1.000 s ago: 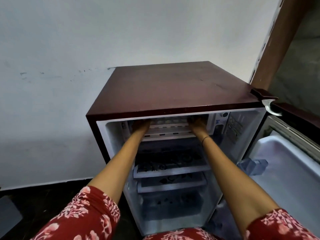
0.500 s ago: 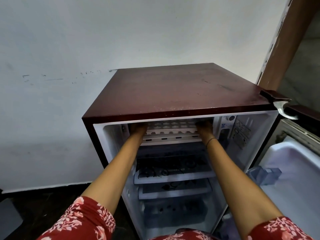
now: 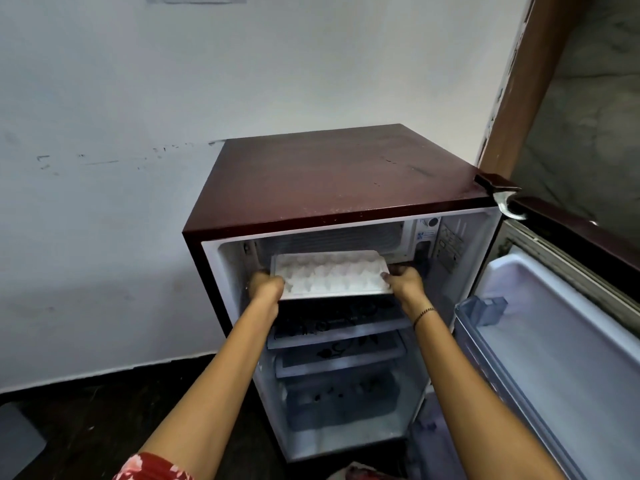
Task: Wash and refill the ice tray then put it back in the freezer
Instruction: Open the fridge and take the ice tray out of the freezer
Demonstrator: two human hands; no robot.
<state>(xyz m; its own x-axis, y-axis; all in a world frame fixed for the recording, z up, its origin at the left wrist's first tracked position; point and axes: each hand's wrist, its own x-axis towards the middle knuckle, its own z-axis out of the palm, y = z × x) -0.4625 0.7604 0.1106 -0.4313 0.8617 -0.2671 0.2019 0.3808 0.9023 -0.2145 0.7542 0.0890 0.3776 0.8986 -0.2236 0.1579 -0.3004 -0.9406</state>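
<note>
A: Where is the ice tray?

B: At the mouth of the top compartment of the fridge, just under the fridge's dark red top. Its far edge is inside the compartment and its near edge sticks out in front.

A: And the hands?

B: One is at each short end. The left hand has its grip closed round the tray's left end, fingers curled over the edge. The right hand clasps the right end the same way, with a thin bracelet on that wrist.

A: Is there anything in the cells?

B: They look white all over. I cannot tell ice from bare plastic.

A: What else is in the fridge?

B: Two shelves sit below the tray, one under the other, with a clear drawer at the fridge's bottom. The door stands wide open on the fridge's right, white lining showing, and a small clear bin sits on it.

A: And around the fridge?

B: Behind it is a pale wall and to its left a dark floor. In front of the fridge, low and to the left, is a red flowered sleeve.
</note>
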